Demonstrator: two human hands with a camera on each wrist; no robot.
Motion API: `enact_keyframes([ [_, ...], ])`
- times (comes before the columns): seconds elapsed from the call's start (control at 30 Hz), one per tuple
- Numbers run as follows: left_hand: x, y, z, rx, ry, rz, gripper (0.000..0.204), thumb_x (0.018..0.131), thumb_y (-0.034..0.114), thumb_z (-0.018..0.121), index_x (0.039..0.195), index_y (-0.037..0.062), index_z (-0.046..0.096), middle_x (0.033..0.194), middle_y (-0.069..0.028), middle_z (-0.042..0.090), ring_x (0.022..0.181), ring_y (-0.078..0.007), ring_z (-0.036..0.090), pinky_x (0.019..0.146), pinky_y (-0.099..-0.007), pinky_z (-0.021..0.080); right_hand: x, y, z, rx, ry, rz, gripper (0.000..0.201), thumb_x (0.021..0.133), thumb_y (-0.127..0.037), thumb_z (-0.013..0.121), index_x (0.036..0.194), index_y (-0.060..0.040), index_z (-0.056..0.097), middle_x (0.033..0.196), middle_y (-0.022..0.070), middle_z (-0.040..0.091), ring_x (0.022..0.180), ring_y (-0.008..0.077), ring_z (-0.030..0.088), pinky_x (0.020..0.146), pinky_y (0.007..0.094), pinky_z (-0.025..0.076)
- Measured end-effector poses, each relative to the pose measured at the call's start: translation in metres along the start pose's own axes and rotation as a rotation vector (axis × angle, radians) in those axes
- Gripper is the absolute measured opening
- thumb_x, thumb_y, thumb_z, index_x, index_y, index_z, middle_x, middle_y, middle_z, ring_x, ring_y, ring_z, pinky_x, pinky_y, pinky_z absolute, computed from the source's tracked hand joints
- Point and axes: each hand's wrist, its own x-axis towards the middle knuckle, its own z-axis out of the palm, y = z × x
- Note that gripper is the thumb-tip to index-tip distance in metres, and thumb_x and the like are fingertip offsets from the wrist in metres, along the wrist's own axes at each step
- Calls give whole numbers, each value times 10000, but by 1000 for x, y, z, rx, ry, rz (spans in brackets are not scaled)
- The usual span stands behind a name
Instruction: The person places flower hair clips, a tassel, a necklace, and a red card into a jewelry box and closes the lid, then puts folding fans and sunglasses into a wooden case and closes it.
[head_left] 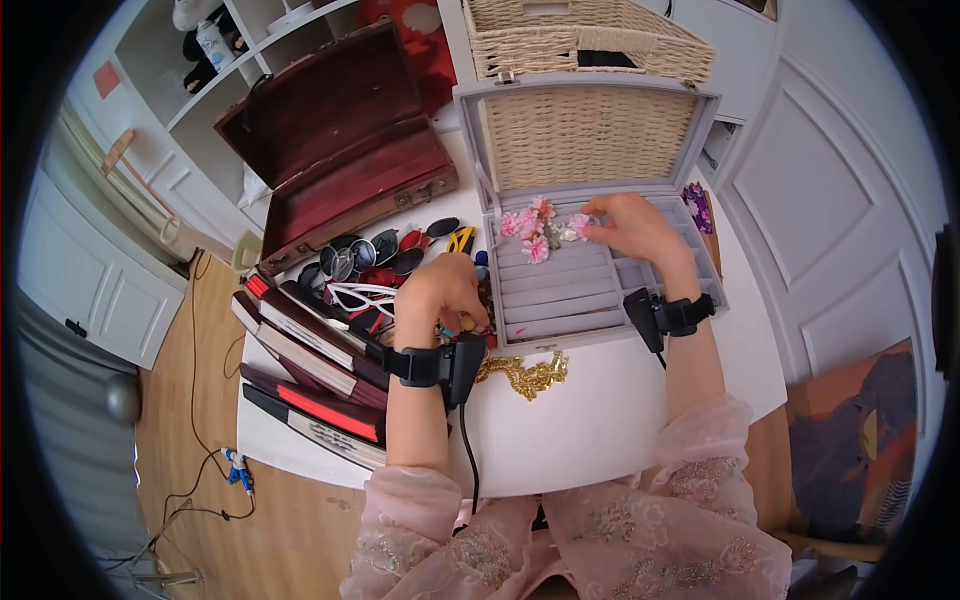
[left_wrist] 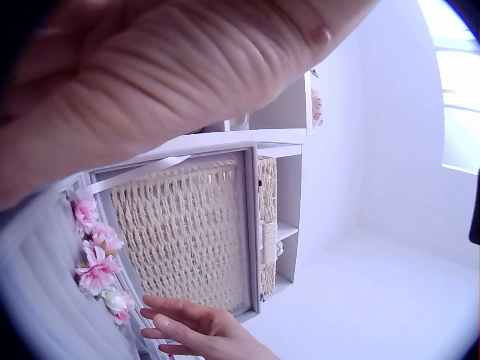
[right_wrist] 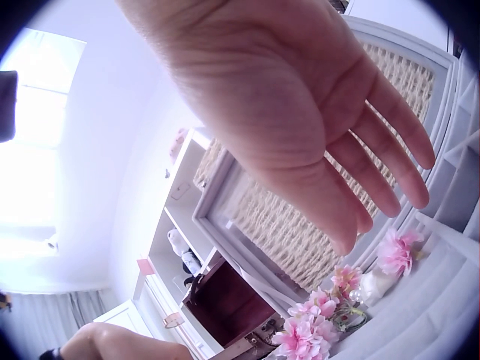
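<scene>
My right hand (head_left: 632, 228) reaches into an open grey jewellery box (head_left: 560, 345) with a woven lid panel (head_left: 560, 130). Its fingers are extended beside the right end of a string of pink and white artificial flowers (head_left: 536, 248), which lies over the padded ring rolls. The right wrist view shows the thumb and fingertips just above a pink flower (right_wrist: 397, 251). My left hand (head_left: 440, 290) is lowered, fingers bent, into small colourful items left of the box; cannot tell whether it grips one. In the left wrist view, its palm (left_wrist: 172, 75) fills the top.
Several sunglasses (head_left: 345, 262) lie in front of an open dark red case (head_left: 350, 170). Books (head_left: 310, 385) are stacked at the table's left edge. A gold chain (head_left: 525, 378) lies at the box's front, purple flowers (head_left: 698, 208) at its right, a woven basket (head_left: 590, 45) behind.
</scene>
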Motion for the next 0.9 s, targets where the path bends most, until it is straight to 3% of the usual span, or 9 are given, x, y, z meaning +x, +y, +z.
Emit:
enact_keyframes([
  [0.27,-2,-10,-7,74,102,191,210,603,97,738,753,-30,664,693,-106,662,615,-162,641,588,-267,513,0,-2,1,9,18,15,347,761,-218,661,1030,-1,638,916,180,659,834,287,633,751,362,490],
  [0.33,-6,-11,-11,-10,333,421,191,634,84,720,773,-33,663,707,-113,660,671,-153,640,639,-272,504,0,-5,-1,25,7,63,328,763,-240,652,1019,-35,651,958,146,663,914,299,622,821,379,474],
  [0.4,-9,-10,-13,-63,352,434,167,683,68,695,806,-38,655,730,-109,660,726,-147,640,677,-275,501,1,-8,-2,44,19,41,326,762,-230,652,1021,-33,651,951,152,664,905,299,627,812,373,480],
  [0.47,-8,-9,-14,-156,431,635,161,714,64,686,838,-32,649,744,-95,661,727,-143,637,678,-275,499,1,-13,-4,63,30,19,324,761,-220,653,1024,-31,651,944,157,666,896,300,632,803,367,485],
  [0.73,-19,17,-10,-336,512,769,176,743,18,679,901,-37,625,817,-45,646,800,-125,625,722,-262,500,-4,-46,-11,585,-51,-263,319,762,-145,703,1023,27,635,837,129,682,763,158,653,687,269,509],
  [0.9,-20,28,-5,-440,538,803,228,737,-37,663,957,-27,606,916,-66,646,843,-127,626,766,-264,519,-7,-63,-12,702,-108,-230,272,743,-86,709,973,33,628,807,130,677,729,156,655,661,257,515],
])
